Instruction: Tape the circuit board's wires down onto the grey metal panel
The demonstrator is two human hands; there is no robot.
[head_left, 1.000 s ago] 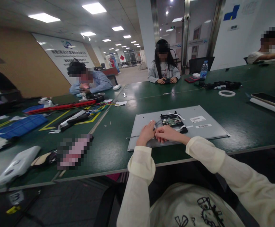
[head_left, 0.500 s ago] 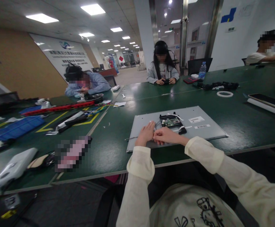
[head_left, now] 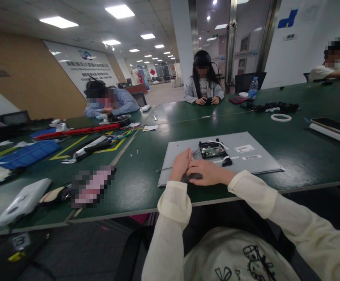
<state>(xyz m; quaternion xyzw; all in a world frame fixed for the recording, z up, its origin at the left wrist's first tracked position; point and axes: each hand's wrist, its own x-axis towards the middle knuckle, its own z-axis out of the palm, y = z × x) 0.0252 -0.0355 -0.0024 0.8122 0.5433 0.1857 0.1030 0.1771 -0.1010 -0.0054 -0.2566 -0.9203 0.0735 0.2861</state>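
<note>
A grey metal panel (head_left: 246, 160) lies flat on the green table (head_left: 137, 183) in front of me. A small green circuit board (head_left: 211, 150) with white ribbon cables sits near its middle. My left hand (head_left: 180, 165) rests on the panel's near left part, fingers curled loosely. My right hand (head_left: 206, 172) lies beside it, touching it, with the fingers closed over a dark object (head_left: 191, 176) that I cannot make out. A thin metal tool (head_left: 163, 169) lies on the table just left of my left hand.
Three other people sit at the far side of the tables. A water bottle (head_left: 253, 87), a white tape ring (head_left: 280, 117) and a flat device (head_left: 332, 128) lie to the right. Blue trays (head_left: 29, 153), a red strip (head_left: 76, 131) and a white casing (head_left: 22, 202) lie left.
My right hand has slid a little toward me along the panel's near edge, and a dark object now shows under its fingers. The left hand has barely moved.
</note>
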